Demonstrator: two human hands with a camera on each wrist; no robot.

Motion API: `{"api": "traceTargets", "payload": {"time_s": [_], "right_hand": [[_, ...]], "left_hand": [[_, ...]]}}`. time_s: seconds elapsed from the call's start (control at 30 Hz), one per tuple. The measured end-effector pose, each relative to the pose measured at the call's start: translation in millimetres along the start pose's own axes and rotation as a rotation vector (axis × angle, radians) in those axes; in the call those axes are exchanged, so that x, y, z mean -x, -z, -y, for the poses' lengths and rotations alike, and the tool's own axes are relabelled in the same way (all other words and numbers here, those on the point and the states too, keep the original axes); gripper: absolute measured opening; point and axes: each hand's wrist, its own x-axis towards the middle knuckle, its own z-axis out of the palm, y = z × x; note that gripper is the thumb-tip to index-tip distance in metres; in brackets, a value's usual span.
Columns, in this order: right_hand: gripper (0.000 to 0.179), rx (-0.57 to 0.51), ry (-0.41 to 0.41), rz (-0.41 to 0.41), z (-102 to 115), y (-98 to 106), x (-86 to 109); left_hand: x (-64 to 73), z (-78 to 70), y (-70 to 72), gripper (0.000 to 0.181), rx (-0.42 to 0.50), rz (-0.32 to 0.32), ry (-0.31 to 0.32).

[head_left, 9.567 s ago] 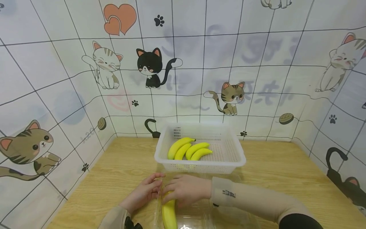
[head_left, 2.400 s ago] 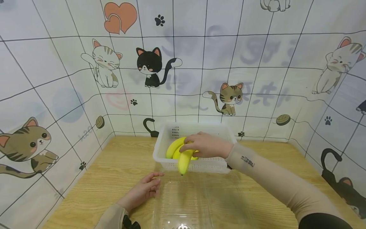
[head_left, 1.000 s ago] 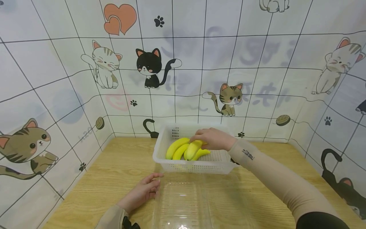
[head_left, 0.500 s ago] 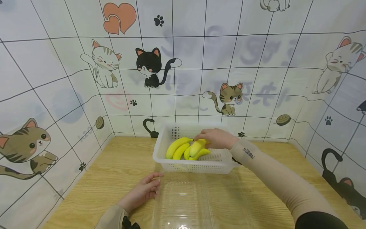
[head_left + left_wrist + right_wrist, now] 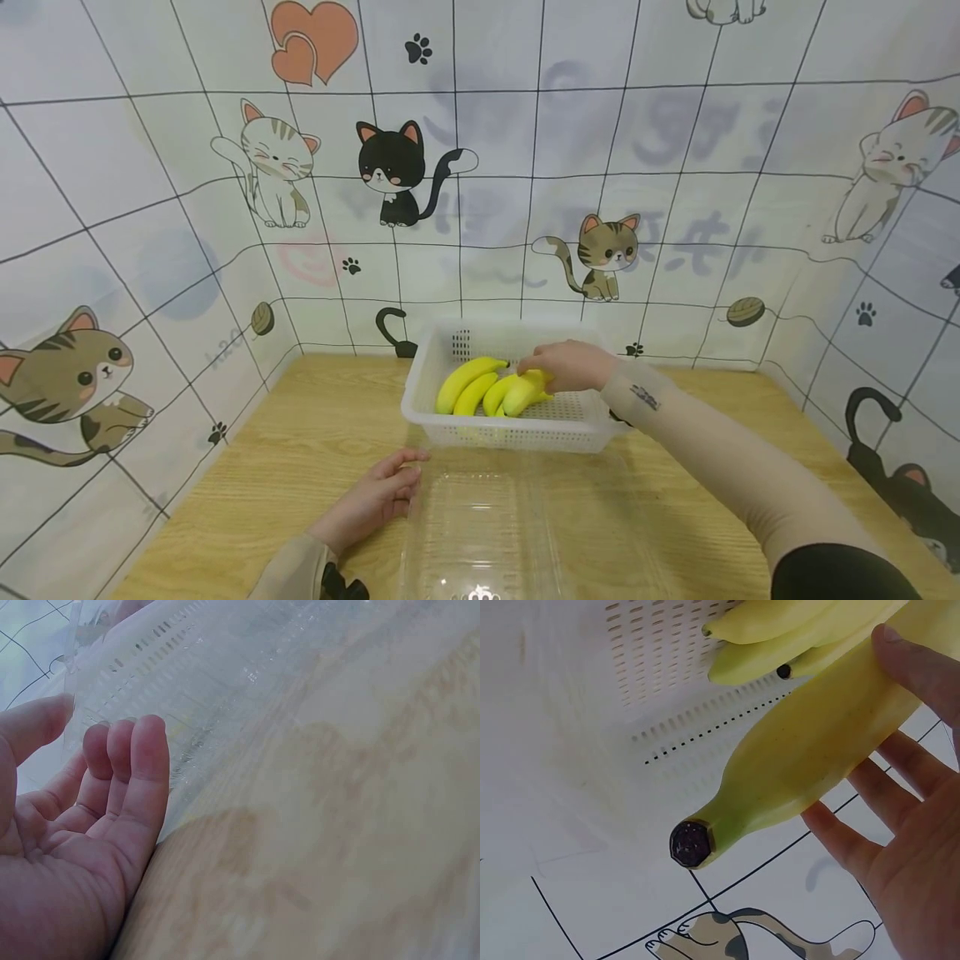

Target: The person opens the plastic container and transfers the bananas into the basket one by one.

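A large yellow banana (image 5: 810, 742) is held in my right hand (image 5: 900, 847), its thumb on one side and fingers on the other, dark stem end free. In the head view my right hand (image 5: 573, 365) is over the white perforated basket (image 5: 517, 433), and the held banana (image 5: 525, 393) slants down among several other bananas (image 5: 468, 387) lying there. My left hand (image 5: 375, 500) lies on the table at the left edge of a clear plastic clamshell box (image 5: 480, 525). In the left wrist view the left hand (image 5: 90, 825) has loosely bent fingers and holds nothing.
The wooden table (image 5: 285, 433) meets walls covered with a cat-patterned sheet (image 5: 495, 208) at the back and sides. The basket stands near the back wall. The clamshell's transparent lid (image 5: 600, 533) lies flat to the right of its tray.
Earlier the banana lay in the clear box; my right hand has lifted it out and carried it to the basket. Lately it has shifted slightly right. My left hand stays almost still.
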Motion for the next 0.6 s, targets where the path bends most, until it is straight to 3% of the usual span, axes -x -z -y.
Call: {"api": "traceTargets", "payload": {"time_s": [0.23,0.47,0.6], "right_hand": [[0.052,0.002,-0.036,0.091,-4.7,-7.6,-11.9],[0.053,0.022,-0.125,0.209,-2.8,-14.6,-21.1],[0.050,0.054,-0.126,0.250,-0.7,-15.4,-23.3]], "left_hand": [[0.5,-0.9,0.5,0.048,0.006,-0.008,0.002],[1.2,-0.9,0.2,0.043,0.008,-0.001,-0.003],[1.1,-0.8,0.2,0.043,0.011,0.000,-0.004]]}}
